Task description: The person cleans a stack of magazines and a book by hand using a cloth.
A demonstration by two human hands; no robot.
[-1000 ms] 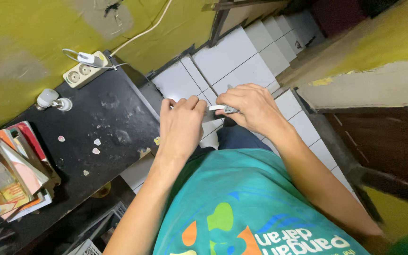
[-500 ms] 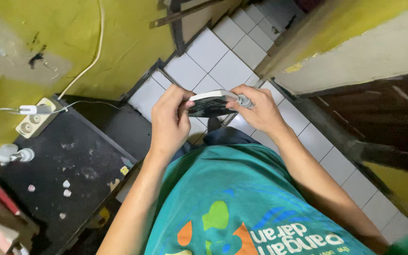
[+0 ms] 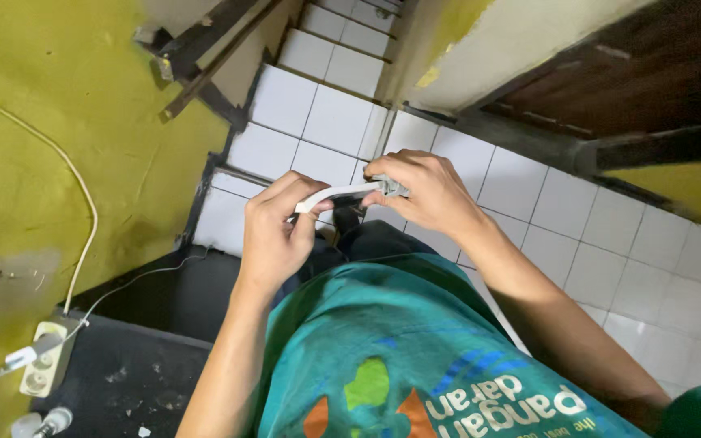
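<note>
Left hand: I see my left hand (image 3: pixel 273 235) clenched around one end of a thin white device (image 3: pixel 336 193).
Right hand: my right hand (image 3: pixel 423 191) pinches its other end.
Device: held edge-on above the white tiled floor (image 3: pixel 334 113).
Desk: black desk (image 3: pixel 123 381) lower left, carrying a power strip (image 3: pixel 45 357).

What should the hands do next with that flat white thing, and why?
Probably keep the left hand steady while the right hand goes on working the small grey part at the end of the flat white device. Both hands pinch it edge-on, so little else shows.
</note>
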